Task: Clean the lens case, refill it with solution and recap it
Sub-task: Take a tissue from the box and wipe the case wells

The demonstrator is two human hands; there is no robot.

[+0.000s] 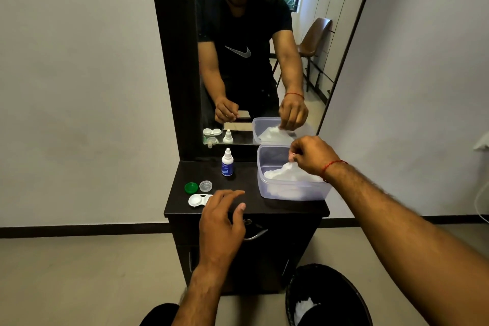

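A white lens case (197,200) lies uncapped on the left of the dark dresser top (246,188). Behind it sit a green cap (191,187) and a clear cap (205,185). A small white solution bottle (227,163) with a blue label stands upright further back. My left hand (223,216) hovers just right of the case, fingers apart, holding nothing. My right hand (312,156) reaches into a clear plastic tub (288,193) at the right and pinches a white tissue (288,173), lifting its corner.
A mirror (251,47) behind the dresser reflects the person and the objects. A black waste bin (328,296) with crumpled white tissue in it stands on the floor at the lower right. A drawer handle (255,235) sits below the top.
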